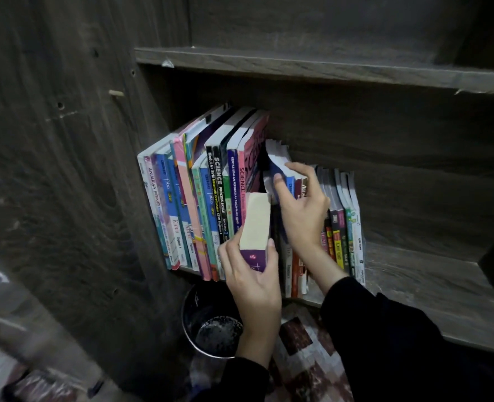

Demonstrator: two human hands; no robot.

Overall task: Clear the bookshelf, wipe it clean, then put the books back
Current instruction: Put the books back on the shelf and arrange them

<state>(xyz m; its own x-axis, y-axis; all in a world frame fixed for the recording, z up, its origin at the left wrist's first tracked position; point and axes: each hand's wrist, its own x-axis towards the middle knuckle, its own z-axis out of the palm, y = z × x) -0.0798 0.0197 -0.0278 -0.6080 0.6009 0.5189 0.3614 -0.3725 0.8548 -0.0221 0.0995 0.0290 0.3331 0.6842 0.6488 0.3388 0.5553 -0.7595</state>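
Note:
A dark wooden bookshelf [431, 282] holds a row of upright books. My left hand [251, 274] grips a thick purple book [255, 227] by its spine end, its cream page edge facing up, in the gap in the row. The taller books [205, 204] on the left lean against the shelf's side wall. My right hand [300, 210] holds the top of a blue book [280, 175] with ragged white pages, thumb on one side and fingers over the top. Shorter books [344, 227] stand to the right of that hand.
The shelf board to the right of the books is bare and streaked. An upper shelf [312, 65] runs above. A dark round bucket [211, 323] with some water stands on the floor below the shelf, beside a patterned mat [306, 352].

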